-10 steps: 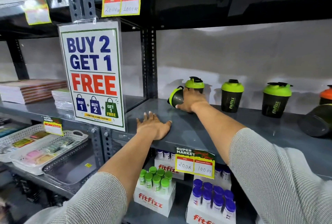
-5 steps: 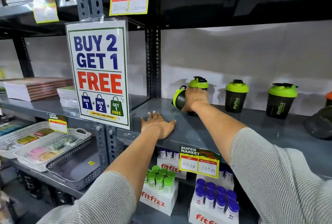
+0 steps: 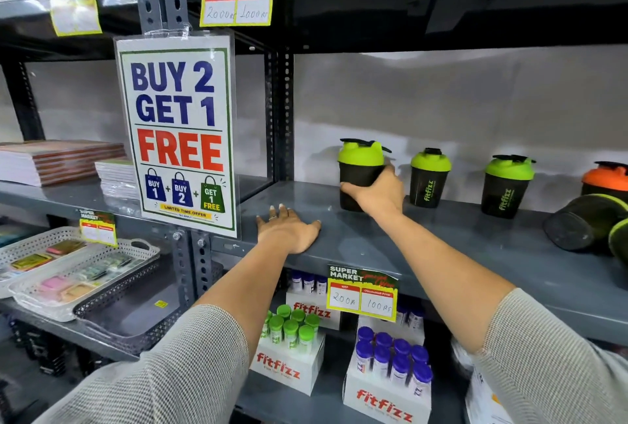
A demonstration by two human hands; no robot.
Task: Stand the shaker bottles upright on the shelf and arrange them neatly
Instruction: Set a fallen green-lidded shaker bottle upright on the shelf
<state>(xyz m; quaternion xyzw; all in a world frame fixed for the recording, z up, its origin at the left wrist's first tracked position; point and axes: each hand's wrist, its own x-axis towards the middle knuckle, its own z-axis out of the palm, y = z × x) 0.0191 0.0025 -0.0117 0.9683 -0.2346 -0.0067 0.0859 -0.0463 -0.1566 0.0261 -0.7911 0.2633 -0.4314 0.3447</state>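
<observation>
My right hand (image 3: 375,194) grips a black shaker bottle with a green lid (image 3: 360,165), which stands upright near the left end of the grey shelf (image 3: 458,247). Palm down, my left hand (image 3: 289,231) rests flat on the shelf's front edge and holds nothing. Two more green-lidded bottles (image 3: 430,179) (image 3: 508,187) stand upright to the right, then an orange-lidded one (image 3: 606,179) at the frame edge. A black bottle (image 3: 584,224) lies on its side at the far right, with part of another lying bottle (image 3: 619,241) beside it.
A "Buy 2 Get 1 Free" sign (image 3: 176,134) hangs on the upright post left of the shelf. A price tag (image 3: 362,292) is clipped to the shelf's front edge. Boxes of small Fitfizz tubes (image 3: 289,349) sit on the shelf below. Perforated trays (image 3: 78,284) stand lower left.
My right hand has turned the bottle from lying tilted, lid to the left, to standing upright on the shelf. My left hand has stayed flat on the shelf edge.
</observation>
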